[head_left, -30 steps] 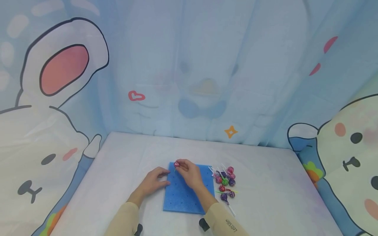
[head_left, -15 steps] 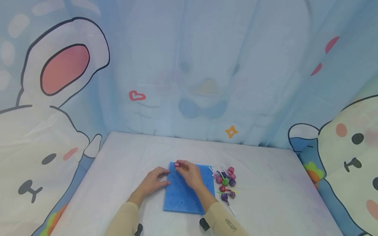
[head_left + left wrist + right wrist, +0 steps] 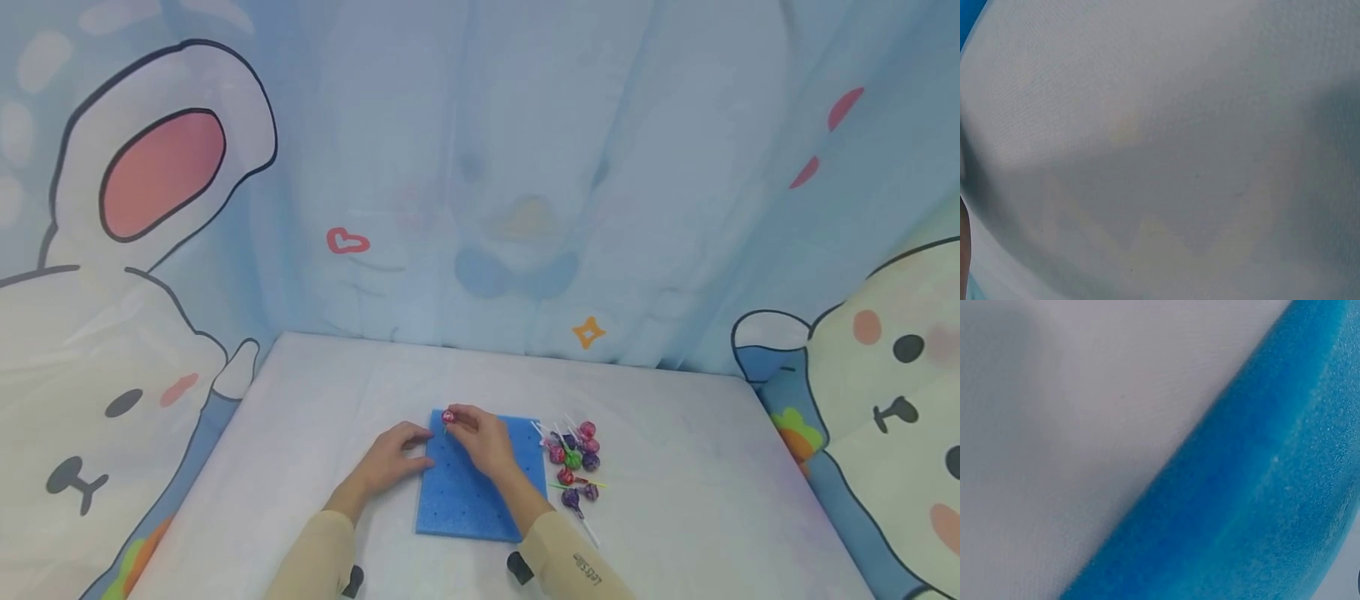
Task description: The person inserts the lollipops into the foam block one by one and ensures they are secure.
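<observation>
In the head view a blue foam board [image 3: 468,512] with rows of small holes lies flat on the table. Above its far left corner my right hand [image 3: 482,440] pinches a red-wrapped lollipop [image 3: 447,417], its stick pointing down toward the board. My left hand [image 3: 392,456] rests at the board's left edge, thumb and fingers spread apart and holding nothing. The right wrist view shows the thick side of the foam board [image 3: 1229,481] close up; neither the hand nor the lollipop appears there. Only a blue corner of the board shows at the top of the left wrist view.
Right of the board lies a loose pile of lollipops, among them a green one [image 3: 573,460], a pink one [image 3: 587,429] and a purple one [image 3: 571,497] with its white stick toward the front. A printed curtain [image 3: 510,167] hangs behind the white table [image 3: 675,483].
Both hands and the lollipop stay almost in place over the last second. Only a slight shift of the whole head view shows.
</observation>
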Demonstrator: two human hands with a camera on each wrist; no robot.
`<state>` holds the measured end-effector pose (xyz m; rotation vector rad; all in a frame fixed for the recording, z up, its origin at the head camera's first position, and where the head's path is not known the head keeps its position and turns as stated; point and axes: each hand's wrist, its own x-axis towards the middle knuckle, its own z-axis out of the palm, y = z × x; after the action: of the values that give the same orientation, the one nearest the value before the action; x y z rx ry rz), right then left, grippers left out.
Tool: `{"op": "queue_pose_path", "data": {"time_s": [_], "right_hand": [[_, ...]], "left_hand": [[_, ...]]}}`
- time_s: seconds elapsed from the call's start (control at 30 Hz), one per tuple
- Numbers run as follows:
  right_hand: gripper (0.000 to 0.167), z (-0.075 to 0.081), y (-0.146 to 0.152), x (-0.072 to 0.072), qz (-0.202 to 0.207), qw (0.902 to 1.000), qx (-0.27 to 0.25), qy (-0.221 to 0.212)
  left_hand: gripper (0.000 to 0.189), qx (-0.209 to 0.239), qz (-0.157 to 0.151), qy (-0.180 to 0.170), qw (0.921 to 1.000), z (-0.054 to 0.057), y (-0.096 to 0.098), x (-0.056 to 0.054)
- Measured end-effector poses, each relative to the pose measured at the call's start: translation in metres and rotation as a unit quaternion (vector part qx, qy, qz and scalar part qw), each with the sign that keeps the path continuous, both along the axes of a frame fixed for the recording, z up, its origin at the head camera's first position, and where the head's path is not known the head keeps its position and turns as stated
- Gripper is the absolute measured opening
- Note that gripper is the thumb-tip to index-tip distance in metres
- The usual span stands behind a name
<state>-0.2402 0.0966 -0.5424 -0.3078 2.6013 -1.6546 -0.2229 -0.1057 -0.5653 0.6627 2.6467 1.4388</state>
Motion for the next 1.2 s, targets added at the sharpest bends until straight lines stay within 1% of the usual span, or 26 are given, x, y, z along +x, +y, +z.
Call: {"op": "queue_pose_path", "data": {"time_s": [0.07,0.23,0.3,0.47,0.67,0.8,0.97,1.2], "right_hand": [[0.032,-0.001,0.0,0.0,0.002,1.0,0.0,0.005],[0.034,-0.002,0.0,0.001,0.001,1.0,0.0,0.0],[0.038,-0.002,-0.001,0.002,-0.002,1.0,0.002,-0.006],[0.048,0.0,0.0,0.003,-0.005,0.9998,0.008,-0.015],[0.046,0.003,0.004,0.005,-0.002,0.9998,-0.004,-0.021],[0.042,0.007,0.008,0.008,-0.024,0.9993,0.01,-0.026],[0.037,0.013,0.016,0.013,-0.072,0.9966,0.034,-0.02],[0.036,0.018,0.035,0.02,-0.106,0.9931,0.05,-0.011]], "left_hand": [[0.043,-0.002,0.001,0.002,1.0,0.0,0.0,0.0],[0.043,-0.004,0.0,-0.004,1.0,-0.002,-0.001,0.001],[0.043,-0.005,0.002,-0.009,0.9999,-0.002,-0.001,0.001],[0.042,-0.007,0.005,-0.006,0.9999,-0.005,-0.001,0.0],[0.042,-0.009,0.007,-0.007,0.9999,-0.005,-0.001,-0.001],[0.042,-0.003,0.006,-0.011,0.9999,-0.005,-0.002,-0.001],[0.043,-0.005,0.004,-0.021,0.9998,-0.004,-0.002,-0.002],[0.043,-0.009,0.004,-0.02,0.9998,-0.005,-0.002,-0.002]]}}
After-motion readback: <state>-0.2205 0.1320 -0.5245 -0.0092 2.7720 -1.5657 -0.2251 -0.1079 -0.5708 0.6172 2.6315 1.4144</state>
